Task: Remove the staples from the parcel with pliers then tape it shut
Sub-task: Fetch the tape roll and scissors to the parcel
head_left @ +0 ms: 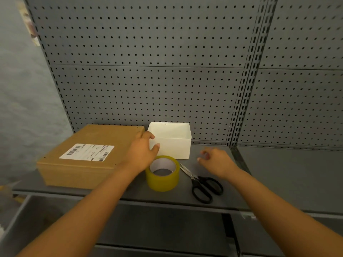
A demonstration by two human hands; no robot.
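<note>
A flat brown cardboard parcel (89, 156) with a white shipping label lies on the left of the grey shelf. A yellow tape roll (162, 173) stands in front of a white plastic bin (172, 140). My left hand (143, 150) reaches over the parcel's right edge and touches the bin's left wall with thumb and fingers. My right hand (216, 161) hovers to the right of the bin, fingers loosely curled and holding nothing. No pliers are in view.
Black-handled scissors (201, 182) lie shut on the shelf (241, 191) right of the tape. A grey pegboard wall (148, 71) rises behind. A lower shelf level shows beneath the front edge.
</note>
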